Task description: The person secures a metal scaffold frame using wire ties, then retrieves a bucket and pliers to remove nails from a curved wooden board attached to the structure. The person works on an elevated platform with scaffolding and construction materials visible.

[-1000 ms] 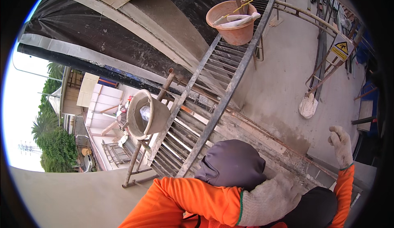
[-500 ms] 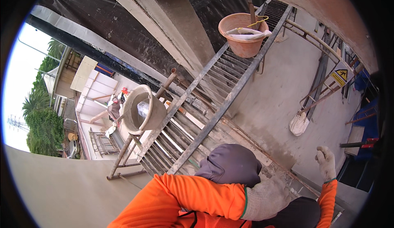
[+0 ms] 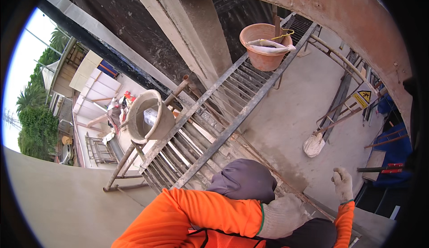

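Observation:
Both my hands wear off-white knit work gloves, below orange sleeves. My left hand (image 3: 285, 216) lies across my lap beside my dark-trousered knee (image 3: 245, 179); its fingers are partly hidden, so a hold cannot be made out. Raised over the floor at the right, my right hand (image 3: 342, 184) has loosely bent fingers, apart from the thumb, with nothing visible in them. Beyond my knees runs a slatted metal scaffold platform (image 3: 210, 134). A mortar-crusted grey bucket (image 3: 163, 122) stands at its left edge with a clear plastic item (image 3: 150, 116) inside.
An orange bucket (image 3: 260, 60) with a white sack and yellow handle stands farther along the platform. At right are a yellow warning sign (image 3: 364, 97), scaffold frames and a whitish bag (image 3: 314, 145). A curved concrete edge (image 3: 344, 11) hangs overhead. Another person (image 3: 115, 112) is below left.
The view has shifted slightly, so the platform buckets sit a little lower in it. My right hand appears a little lower and farther left. My left hand keeps its place on my lap.

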Motion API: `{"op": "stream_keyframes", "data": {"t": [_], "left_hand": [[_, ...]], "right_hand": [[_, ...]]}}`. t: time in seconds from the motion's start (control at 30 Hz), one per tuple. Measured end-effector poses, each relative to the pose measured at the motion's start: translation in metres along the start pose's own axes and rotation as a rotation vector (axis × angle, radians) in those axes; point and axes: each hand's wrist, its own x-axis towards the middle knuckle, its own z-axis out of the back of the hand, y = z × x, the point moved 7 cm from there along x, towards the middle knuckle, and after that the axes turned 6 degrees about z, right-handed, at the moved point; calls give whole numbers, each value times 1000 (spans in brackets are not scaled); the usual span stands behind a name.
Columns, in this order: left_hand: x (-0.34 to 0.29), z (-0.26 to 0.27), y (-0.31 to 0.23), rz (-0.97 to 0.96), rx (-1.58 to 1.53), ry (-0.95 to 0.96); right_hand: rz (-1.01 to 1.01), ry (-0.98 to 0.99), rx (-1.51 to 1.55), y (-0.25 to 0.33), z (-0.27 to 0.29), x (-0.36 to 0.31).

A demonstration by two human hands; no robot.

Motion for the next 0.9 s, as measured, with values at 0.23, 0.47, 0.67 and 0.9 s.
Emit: {"op": "stream_keyframes", "data": {"t": [0.23,0.47,0.67,0.9], "left_hand": [[0,6,-2,-80,-8,-2],[-8,22,-6,-149,-52,-83],[-14,43,-8,-217,-105,-226],[-102,138,97,116,-330,-802]], "right_hand": [[-34,-19,-65,8,0,0],[-53,1,-80,21,-1,-5],[-65,82,-224,12,-7,-5],[23,163,-327,1,-24,-10]]}}
